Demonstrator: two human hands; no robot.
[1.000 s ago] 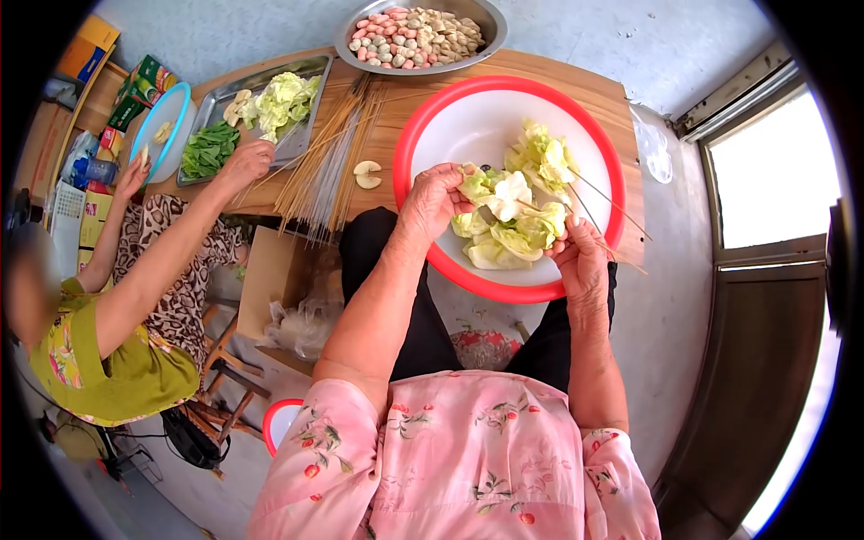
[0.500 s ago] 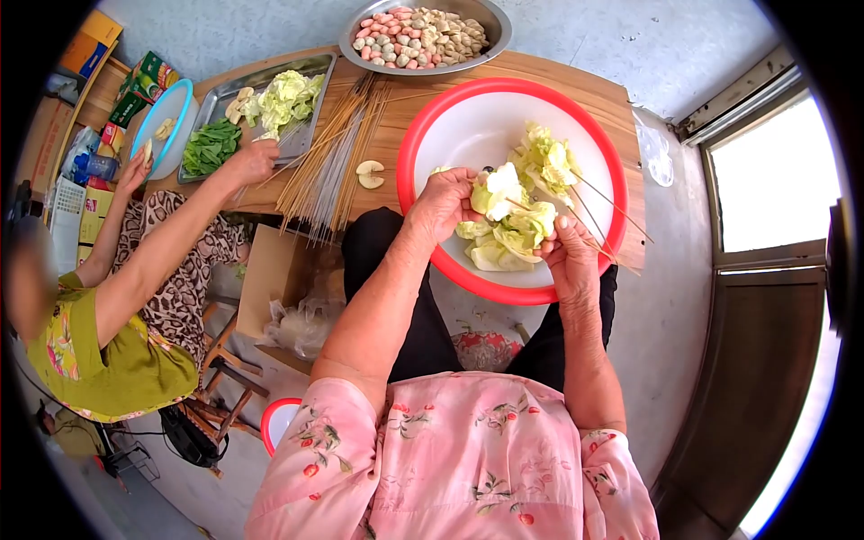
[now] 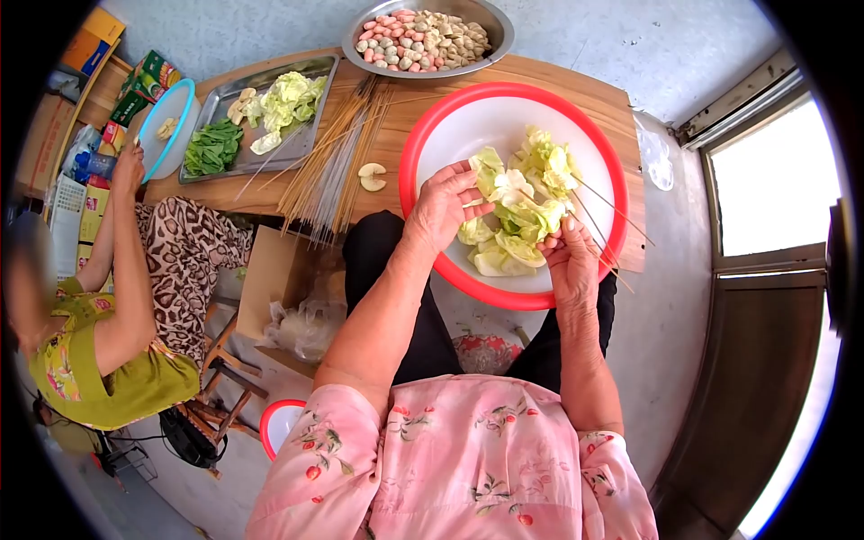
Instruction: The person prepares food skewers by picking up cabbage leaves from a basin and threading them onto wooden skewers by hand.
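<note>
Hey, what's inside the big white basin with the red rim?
The basin has pale green leaves, some bunched on thin sticks that poke out over the rim. Your right hand holds one bunch. Whatever lies beneath the leaves is covered.

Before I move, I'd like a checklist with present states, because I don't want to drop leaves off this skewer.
1. Right hand grips the held skewer: ok.
2. Lettuce leaves sit above the red-rimmed basin: ok.
3. Left hand has a firm pinch on the leaf edge: cannot tell; the fingers are at the leaf, but the grip isn't clear.
4. Co-worker's hand is away from the basin: ok.
5. Bare skewers lie fully on the table: not ok; they fan out and some ends overhang its edge.
</note>
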